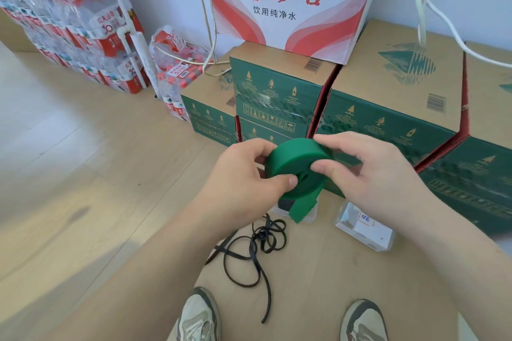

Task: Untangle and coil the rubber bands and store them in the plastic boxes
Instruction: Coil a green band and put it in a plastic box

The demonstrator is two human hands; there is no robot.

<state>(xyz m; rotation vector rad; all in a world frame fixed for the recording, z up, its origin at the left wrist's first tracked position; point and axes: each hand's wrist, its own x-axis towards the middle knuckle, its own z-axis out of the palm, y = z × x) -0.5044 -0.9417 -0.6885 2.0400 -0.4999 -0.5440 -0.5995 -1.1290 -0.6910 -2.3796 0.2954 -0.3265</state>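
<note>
Left hand (249, 171): grips the left side of the green band coil (296, 162), thumb pressed on its flat face and fingers curled round the far rim, probably to stop the wound turns springing apart.
Right hand (368, 174): pinches the right side of the coil, thumb on the face and fingers over the top edge; it looks placed to guide the last wrap.
Where the coil is: in the air between both hands, above the floor (110, 174).
Loose tail (303, 207): a short end hangs from the coil's lower edge, so the winding seems nearly complete.
Black band (260, 243): lies tangled on the floor, just beyond the shoes (198, 315), untouched and not yet coiled.
Labelled plastic box (363, 227): on the floor to the right of the tail, likely kept close for storing.
Second clear box (285, 205): mostly hidden behind the tail; something dark shows inside, though I cannot tell what.
Hard to make out: the fingertips behind the coil, the label's writing, and whether either box is open.
</note>
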